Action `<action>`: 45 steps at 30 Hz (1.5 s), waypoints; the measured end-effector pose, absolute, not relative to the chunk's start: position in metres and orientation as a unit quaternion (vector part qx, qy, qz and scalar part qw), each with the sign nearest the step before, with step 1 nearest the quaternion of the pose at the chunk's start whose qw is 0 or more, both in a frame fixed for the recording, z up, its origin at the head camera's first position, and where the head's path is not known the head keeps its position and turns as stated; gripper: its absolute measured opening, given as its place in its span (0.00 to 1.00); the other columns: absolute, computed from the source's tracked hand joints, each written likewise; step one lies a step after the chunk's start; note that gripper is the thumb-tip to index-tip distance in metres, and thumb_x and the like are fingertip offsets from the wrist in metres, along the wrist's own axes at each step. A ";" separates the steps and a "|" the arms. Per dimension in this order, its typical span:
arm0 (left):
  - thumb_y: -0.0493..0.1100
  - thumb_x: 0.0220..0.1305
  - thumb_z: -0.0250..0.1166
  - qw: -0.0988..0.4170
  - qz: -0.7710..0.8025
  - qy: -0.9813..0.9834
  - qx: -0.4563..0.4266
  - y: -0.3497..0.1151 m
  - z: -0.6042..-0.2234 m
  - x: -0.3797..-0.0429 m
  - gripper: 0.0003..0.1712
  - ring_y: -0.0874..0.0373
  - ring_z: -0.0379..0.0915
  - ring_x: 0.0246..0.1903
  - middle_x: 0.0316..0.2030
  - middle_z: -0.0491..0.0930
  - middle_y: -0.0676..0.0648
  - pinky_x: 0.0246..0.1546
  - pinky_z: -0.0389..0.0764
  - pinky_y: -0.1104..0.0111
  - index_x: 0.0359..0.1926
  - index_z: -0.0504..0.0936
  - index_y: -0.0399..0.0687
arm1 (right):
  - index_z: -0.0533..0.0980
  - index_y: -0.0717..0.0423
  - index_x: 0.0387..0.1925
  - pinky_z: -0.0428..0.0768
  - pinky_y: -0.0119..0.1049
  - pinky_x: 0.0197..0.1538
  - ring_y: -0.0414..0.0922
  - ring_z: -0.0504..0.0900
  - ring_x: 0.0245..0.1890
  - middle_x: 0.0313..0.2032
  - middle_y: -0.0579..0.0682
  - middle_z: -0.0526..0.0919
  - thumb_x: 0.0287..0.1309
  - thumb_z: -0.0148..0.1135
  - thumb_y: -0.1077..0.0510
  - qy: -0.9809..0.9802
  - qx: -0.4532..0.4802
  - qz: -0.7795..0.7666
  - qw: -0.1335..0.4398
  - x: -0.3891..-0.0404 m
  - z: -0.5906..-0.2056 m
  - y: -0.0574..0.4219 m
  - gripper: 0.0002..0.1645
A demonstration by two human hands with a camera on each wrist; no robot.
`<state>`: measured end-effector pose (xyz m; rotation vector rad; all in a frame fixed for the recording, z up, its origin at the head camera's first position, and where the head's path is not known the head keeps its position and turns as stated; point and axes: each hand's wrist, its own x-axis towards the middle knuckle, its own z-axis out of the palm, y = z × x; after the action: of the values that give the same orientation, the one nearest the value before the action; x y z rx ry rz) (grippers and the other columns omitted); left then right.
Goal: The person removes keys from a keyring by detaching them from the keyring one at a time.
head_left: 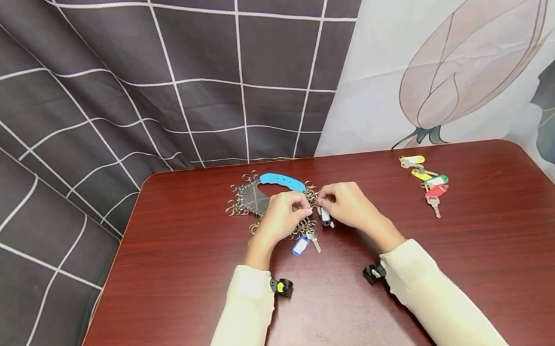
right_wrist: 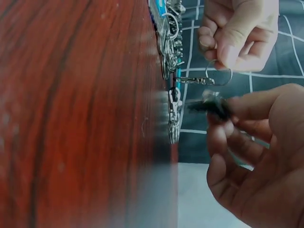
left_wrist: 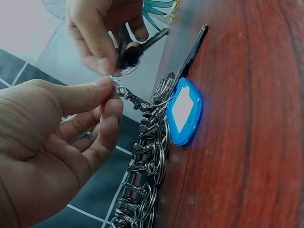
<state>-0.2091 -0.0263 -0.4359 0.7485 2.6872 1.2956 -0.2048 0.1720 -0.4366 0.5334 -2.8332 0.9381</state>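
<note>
My left hand [head_left: 281,216] pinches a metal split ring [right_wrist: 231,77] between thumb and forefinger. The ring hangs from a swivel clasp [right_wrist: 197,80] on a bunch of many such clasps and rings. Across from it, fingertips close to the ring, my right hand [head_left: 352,204] pinches a key with a black tag [right_wrist: 217,108], blurred in the right wrist view. Below the hands, a key [head_left: 315,242] with a blue tag [head_left: 300,246] lies on the table, beside the clasps. The clasps edge a dark grey panel [head_left: 253,200] with a bright blue strip [head_left: 282,182], partly hidden by my left hand.
At the right of the reddish-brown table [head_left: 498,259] lies a loose row of tagged keys: a yellow tag [head_left: 416,159], another yellow tag [head_left: 421,174], a green tag [head_left: 438,180] and a red tag [head_left: 437,190]. A dark checked curtain [head_left: 212,104] hangs behind the table.
</note>
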 end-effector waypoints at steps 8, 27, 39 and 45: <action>0.37 0.64 0.72 0.027 0.411 0.882 0.228 -0.025 -0.438 -0.211 0.07 0.63 0.76 0.28 0.27 0.84 0.50 0.34 0.78 0.73 0.28 0.86 0.48 | 0.86 0.53 0.33 0.73 0.38 0.35 0.43 0.74 0.25 0.26 0.47 0.85 0.66 0.66 0.59 -0.935 0.154 0.318 0.046 -0.206 -0.431 0.181 0.06; 0.42 0.64 0.73 0.016 0.338 0.914 0.222 0.005 -0.432 -0.213 0.12 0.62 0.74 0.27 0.24 0.80 0.54 0.31 0.75 0.73 0.23 0.83 0.50 | 0.86 0.51 0.39 0.78 0.42 0.42 0.47 0.81 0.36 0.38 0.50 0.89 0.70 0.65 0.58 -0.917 0.135 0.366 0.084 -0.207 -0.407 0.214 0.05; 0.47 0.65 0.72 0.047 0.157 0.964 0.211 0.034 -0.435 -0.219 0.12 0.57 0.82 0.37 0.31 0.83 0.53 0.34 0.82 0.62 0.25 0.81 0.52 | 0.85 0.53 0.42 0.76 0.35 0.38 0.48 0.80 0.37 0.40 0.53 0.89 0.70 0.65 0.55 -0.919 0.088 0.370 0.100 -0.204 -0.395 0.242 0.07; 0.49 0.66 0.72 0.049 0.116 0.966 0.225 0.038 -0.440 -0.219 0.11 0.56 0.85 0.43 0.36 0.85 0.53 0.38 0.85 0.60 0.29 0.83 0.52 | 0.85 0.52 0.42 0.76 0.33 0.41 0.46 0.82 0.39 0.41 0.53 0.89 0.70 0.65 0.54 -0.920 0.096 0.368 0.099 -0.206 -0.395 0.246 0.08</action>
<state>-0.2195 0.0378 -0.4397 0.6869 2.9430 0.3531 -0.2059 0.2459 -0.3948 0.2838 -2.7196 1.0873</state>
